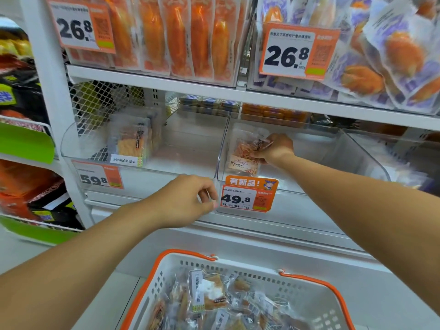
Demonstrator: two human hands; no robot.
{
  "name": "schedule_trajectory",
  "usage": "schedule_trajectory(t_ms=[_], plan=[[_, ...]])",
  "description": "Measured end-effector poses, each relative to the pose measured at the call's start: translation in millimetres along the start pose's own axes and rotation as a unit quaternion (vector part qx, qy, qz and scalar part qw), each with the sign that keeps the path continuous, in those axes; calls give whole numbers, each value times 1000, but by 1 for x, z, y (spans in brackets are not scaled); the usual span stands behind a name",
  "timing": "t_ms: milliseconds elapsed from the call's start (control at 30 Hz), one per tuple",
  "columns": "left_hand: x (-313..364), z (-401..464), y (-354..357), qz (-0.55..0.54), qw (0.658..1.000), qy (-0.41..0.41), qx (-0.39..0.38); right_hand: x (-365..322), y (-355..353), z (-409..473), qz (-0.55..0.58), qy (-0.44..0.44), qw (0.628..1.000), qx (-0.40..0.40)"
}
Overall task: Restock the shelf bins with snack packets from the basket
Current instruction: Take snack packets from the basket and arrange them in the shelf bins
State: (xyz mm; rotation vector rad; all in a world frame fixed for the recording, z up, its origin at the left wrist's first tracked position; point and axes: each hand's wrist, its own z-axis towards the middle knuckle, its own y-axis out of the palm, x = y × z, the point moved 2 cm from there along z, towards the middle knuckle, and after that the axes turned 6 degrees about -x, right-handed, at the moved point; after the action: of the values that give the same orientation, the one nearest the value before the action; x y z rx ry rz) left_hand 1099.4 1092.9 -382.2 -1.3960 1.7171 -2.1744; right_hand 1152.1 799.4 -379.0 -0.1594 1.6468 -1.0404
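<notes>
Nearest the person, below both hands, the white basket (152,289) with orange handles holds a loose heap of clear snack packets (209,294). Above it, the left hand (188,201) pinches its fingertips together at the front lip of the bins, just left of the 49.8 price tag (248,196), holding no packet. Farther in, the right hand (273,148) is clamped on a dried-squid packet (242,154), standing it against the left wall of the right bin (309,148). The packets look light, soft and slippery; gripping a sealed edge seems safest.
</notes>
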Motion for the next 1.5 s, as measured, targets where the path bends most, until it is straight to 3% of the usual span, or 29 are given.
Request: schedule_trajectory(t_ms=[133, 367, 400, 467, 533, 567, 600, 633, 700, 767, 833, 1000, 1133, 1200, 1300, 1367, 1433, 1500], plan=[[-2, 1, 9, 81, 995, -3, -66, 2, -1, -4, 5, -10, 1000, -1], [3, 3, 14, 94, 992, -6, -89, -9, -19, -31, -44, -13, 999, -20], [4, 3, 13, 105, 989, -8, -104, -13, -28, -42, -64, -37, 997, 13], [4, 2, 15, 139, 980, -14, -144, -17, -45, -75, -87, -136, 974, 157], [3, -1, 21, 181, 962, -27, -201, -12, -45, -129, -40, -260, 917, 300], [2, -2, 27, 204, 950, -36, -234, -6, -32, -157, -13, -318, 896, 311], [0, -3, 32, 230, 934, -46, -268, 0, -11, -182, -12, -364, 891, 271], [-1, -5, 39, 254, 917, -57, -303, 10, 15, -199, -32, -390, 904, 175], [-5, -9, 51, 276, 889, -83, -356, 41, 75, -216, -131, -339, 923, -130], [-9, -13, 59, 278, 875, -98, -383, 73, 122, -233, -261, -212, 847, -411], [-11, -15, 64, 276, 873, -101, -389, 103, 147, -251, -311, -124, 770, -543], [-6, -24, 73, 286, 868, -97, -394, 135, 167, -274, -229, -139, 808, -525], [-3, -32, 78, 309, 851, -97, -415, 134, 166, -270, -174, -137, 804, -552], [-4, -33, 77, 309, 850, -101, -416, 122, 153, -258, -159, -155, 826, -519], [-8, -31, 70, 275, 870, -114, -393, 93, 110, -234, 31, -54, 863, -501], [-4, -32, 61, 206, 897, -105, -377, 67, 76, -218, 170, -9, 874, -455], [7, -31, 54, 68, 934, -52, -348, 45, 46, -204, 282, -4, 861, -423], [18, -27, 44, -78, 959, -32, -270, 28, 20, -191, 297, -25, 866, -402]])
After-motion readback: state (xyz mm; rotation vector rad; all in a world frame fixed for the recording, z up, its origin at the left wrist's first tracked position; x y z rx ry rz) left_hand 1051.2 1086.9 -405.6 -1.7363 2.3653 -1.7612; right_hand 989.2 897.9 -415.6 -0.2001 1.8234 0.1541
